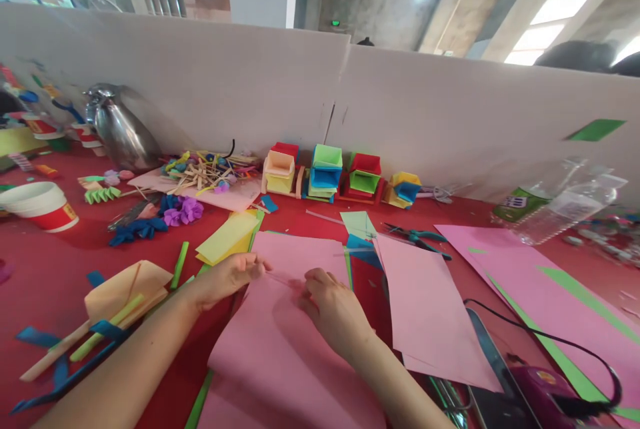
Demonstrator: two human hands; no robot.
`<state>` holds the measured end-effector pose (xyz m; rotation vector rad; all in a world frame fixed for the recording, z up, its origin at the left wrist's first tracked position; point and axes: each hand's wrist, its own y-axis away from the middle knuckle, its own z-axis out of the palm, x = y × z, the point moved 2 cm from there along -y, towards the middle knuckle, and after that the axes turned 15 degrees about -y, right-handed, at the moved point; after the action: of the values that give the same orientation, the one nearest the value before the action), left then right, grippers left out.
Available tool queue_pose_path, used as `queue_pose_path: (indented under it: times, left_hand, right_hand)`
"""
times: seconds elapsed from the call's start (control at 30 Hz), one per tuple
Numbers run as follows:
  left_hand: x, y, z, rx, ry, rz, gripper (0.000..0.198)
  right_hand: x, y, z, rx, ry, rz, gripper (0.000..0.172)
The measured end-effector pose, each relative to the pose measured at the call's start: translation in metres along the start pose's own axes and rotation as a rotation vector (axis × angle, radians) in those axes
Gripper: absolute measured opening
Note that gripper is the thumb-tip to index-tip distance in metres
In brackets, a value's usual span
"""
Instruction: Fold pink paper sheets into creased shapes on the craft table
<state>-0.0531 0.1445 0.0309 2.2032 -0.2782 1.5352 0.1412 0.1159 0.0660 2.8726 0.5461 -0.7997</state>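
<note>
A large sheet of pink paper [295, 362] lies before me, its near part curling up. My left hand [235, 279] is closed in a pinch at the paper's left side. My right hand [334, 312] has its fingers bent and pressed together at the middle of the sheet. Between the two hands runs a thin pink line, perhaps a folded edge or a narrow strip; I cannot tell which. Beneath lie more pink sheets with green paper [200, 402] showing at the side. Yellow paper [227, 239] sits just beyond my left hand.
Small folded paper boxes [326, 175] line the white partition [200, 75]. Pliers [423, 235] and pink sheets [437, 309] lie right, near a glue gun [545, 392] with a black cord. Plastic bottles [570, 209] stand behind. Left are cups [40, 205], a metal jug [120, 129] and paper scraps.
</note>
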Motion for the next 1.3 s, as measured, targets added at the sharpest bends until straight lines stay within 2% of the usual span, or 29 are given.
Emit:
queue_pose_path:
  times: [0.1,0.17,0.3,0.43,0.57,0.73,0.83,1.0,1.3]
  left_hand:
    - [0.001,-0.001,0.003,-0.094,-0.017,0.041,0.04]
    - [0.003,-0.002,0.005,-0.092,-0.024,0.047,0.036]
    - [0.011,0.002,0.009,-0.048,-0.011,0.047,0.037]
    - [0.018,0.009,0.01,0.053,-0.068,-0.01,0.031]
    - [0.018,0.013,0.01,0.105,-0.153,-0.044,0.03]
    - [0.015,0.012,0.012,0.157,-0.114,-0.065,0.03]
    - [0.011,0.015,0.013,0.185,-0.064,-0.09,0.029]
    - [0.007,0.024,0.014,0.152,0.045,-0.136,0.027]
    - [0.012,0.028,0.015,0.208,0.02,-0.177,0.031]
  right_hand:
    - [0.008,0.002,0.005,0.025,-0.087,0.024,0.015]
    - [0.013,0.004,0.007,0.056,-0.132,0.031,0.016]
    - [0.024,0.003,0.011,0.121,-0.283,0.054,0.015]
    - [0.027,0.004,0.009,0.143,-0.376,0.058,0.015]
    - [0.023,0.005,0.004,0.167,-0.409,0.043,0.015]
    - [0.021,0.008,0.001,0.191,-0.474,0.098,0.016]
    - [0.02,0.011,-0.001,0.161,-0.541,0.078,0.015]
    - [0.017,0.015,-0.005,0.106,-0.63,0.052,0.014]
    - [0.016,0.015,-0.008,0.071,-0.61,0.066,0.017]
